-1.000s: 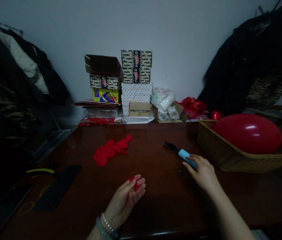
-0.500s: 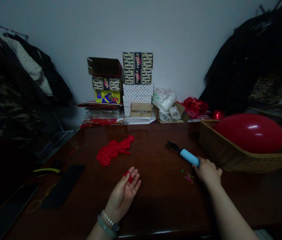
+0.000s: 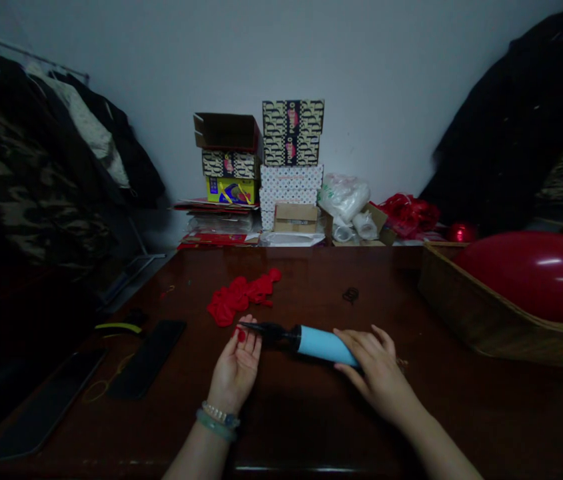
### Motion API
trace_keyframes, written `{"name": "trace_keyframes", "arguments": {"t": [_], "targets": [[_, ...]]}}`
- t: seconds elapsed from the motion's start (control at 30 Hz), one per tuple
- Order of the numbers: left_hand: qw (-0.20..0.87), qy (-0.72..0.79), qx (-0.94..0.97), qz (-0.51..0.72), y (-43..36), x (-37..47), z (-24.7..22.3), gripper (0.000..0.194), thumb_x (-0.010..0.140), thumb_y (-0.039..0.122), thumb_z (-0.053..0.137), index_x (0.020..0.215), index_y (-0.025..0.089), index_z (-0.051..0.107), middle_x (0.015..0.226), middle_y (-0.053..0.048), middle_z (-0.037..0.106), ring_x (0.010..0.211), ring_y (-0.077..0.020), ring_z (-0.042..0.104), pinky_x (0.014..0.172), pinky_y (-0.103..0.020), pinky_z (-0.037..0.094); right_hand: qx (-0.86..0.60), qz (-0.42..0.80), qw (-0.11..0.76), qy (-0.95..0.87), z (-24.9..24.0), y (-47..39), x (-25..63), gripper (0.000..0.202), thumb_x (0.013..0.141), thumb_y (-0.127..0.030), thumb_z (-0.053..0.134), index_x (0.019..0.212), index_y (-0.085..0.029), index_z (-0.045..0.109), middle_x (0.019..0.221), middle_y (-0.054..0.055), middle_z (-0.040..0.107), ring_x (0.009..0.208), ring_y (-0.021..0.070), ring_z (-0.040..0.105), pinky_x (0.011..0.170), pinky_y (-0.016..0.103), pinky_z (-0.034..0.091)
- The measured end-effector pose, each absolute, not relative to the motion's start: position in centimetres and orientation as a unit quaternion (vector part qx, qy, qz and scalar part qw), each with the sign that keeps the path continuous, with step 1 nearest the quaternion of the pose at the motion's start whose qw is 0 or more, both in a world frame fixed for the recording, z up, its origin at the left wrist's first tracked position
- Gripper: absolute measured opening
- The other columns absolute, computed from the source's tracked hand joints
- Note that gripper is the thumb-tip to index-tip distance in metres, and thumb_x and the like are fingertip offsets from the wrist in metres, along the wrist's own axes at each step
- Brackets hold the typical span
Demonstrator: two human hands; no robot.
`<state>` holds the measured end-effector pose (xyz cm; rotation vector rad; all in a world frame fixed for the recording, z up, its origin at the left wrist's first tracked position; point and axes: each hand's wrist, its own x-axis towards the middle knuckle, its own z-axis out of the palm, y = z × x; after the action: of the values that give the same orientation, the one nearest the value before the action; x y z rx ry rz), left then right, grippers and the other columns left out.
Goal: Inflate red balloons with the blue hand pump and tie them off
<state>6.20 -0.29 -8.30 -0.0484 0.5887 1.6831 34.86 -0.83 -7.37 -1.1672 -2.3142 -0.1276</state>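
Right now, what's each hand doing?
Left hand: partly open, holding a small red piece.
Right hand: closed around the blue pump.

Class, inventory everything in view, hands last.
Pump: one, blue, centre.
Scrap: one, red, left hand.
Pile: one, red, table.
Balloon: one, red, in basket.
Basket: one, brown, right.
Coil: one, black, table.
Slabs: two, black, left.
Strip: one, lime, left.
Band: one, yellow, left.
Table: one, brown, beneath.
Boxes: several, mixed, back.
Bag: one, white, back.
Tangle: one, red, back.
Ball: one, red, back.
Clothes: several, mostly dark, sides.
Bracelets: two, silvery, green, left wrist.
Left hand: one, holding scrap.
Right hand: one, holding pump.
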Motion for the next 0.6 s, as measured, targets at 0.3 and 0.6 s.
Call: {"name": "trace_keyframes", "arguments": {"t": [0.3, 0.6], "targets": [[0.608, 0.265, -0.004, 0.749, -0.1, 5.8, -8.4, 0.038, 0.091, 0.007, 0.041, 0.123, 0.017, 0.059, 0.123, -0.012, 0.063, 0.111, -0.0188, 0.061, 0.096, -0.036, 0.048, -0.43, -0.024, 0.251, -0.867, -8.3, -0.9, 34.3, 0.05, 0.09, -0.035, 0.055, 0.138, -0.027, 0.04, 0.124, 0.01, 0.06, 0.113, 0.0248, 0.055, 0.108, 0.056, 0.016], [0.606, 0.265, 0.009, 0.75, -0.2, 5.8, -8.3, 0.037, 0.091, 0.007, 0.044, 0.123, 0.02, 0.06, 0.126, -0.011, 0.061, 0.115, -0.0191, 0.059, 0.098, -0.036, 0.047, -0.433, -0.039, 0.251, -0.865, -8.5, -0.7, 34.6, 0.05, 0.091, -0.036, 0.053, 0.139, -0.028, 0.041, 0.122, 0.01, 0.061, 0.111, 0.026, 0.056, 0.107, 0.057, 0.017]]}}
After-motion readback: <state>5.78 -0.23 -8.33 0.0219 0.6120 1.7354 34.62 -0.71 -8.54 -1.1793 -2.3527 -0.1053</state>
